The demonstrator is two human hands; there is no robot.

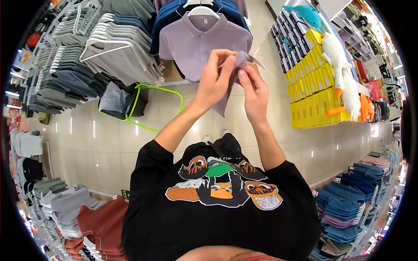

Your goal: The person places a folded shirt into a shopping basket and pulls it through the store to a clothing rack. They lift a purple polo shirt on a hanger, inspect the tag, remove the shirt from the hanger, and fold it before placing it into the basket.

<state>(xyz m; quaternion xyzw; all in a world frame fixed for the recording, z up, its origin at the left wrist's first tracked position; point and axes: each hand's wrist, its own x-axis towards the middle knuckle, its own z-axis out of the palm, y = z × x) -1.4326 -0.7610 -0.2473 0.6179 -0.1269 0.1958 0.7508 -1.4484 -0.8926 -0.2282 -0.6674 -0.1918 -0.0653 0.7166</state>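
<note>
A lilac polo shirt [198, 41] hangs from a white hanger [203, 11] at the front of a rack. Its lower part is pulled up towards me and bunched between my hands. My left hand [216, 77] pinches the bunched cloth with thumb and forefinger. Close beside it, my right hand [252, 87] grips the same cloth from the other side. A loose fold of the shirt droops below and between the hands. Something thin and pale, blurred, sticks out to the right above my right fingers; I cannot make out what it is.
A dark shopping basket [124, 102] with a green handle stands on the floor at left, a grey bag inside. Racks of grey shirts [122, 48] line the left. Yellow boxes [311, 104] and plush geese [337, 56] are stacked at right. Folded clothes lie behind me on both sides.
</note>
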